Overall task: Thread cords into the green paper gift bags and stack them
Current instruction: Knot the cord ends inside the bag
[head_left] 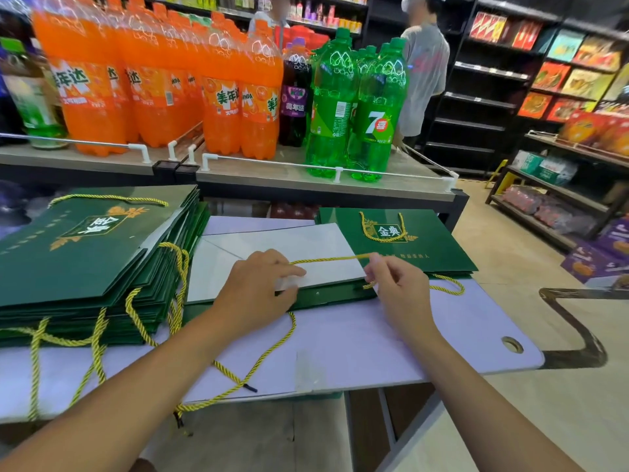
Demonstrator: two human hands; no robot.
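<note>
Pinching a yellow cord [326, 259] between thumb and forefinger, the right hand [396, 284] holds it taut above a flattened green paper gift bag [323, 296] lying on the white tabletop [374, 335], its pale inner face up. The left hand [258, 287] rests on that bag with fingers bent at its rim, where the cord's other end meets them; whether they grip it I cannot tell. A stack of finished green bags [85, 253] sits just left, another corded bag [425, 247] lies right, and a loose cord [265, 356] trails off the near edge.
</note>
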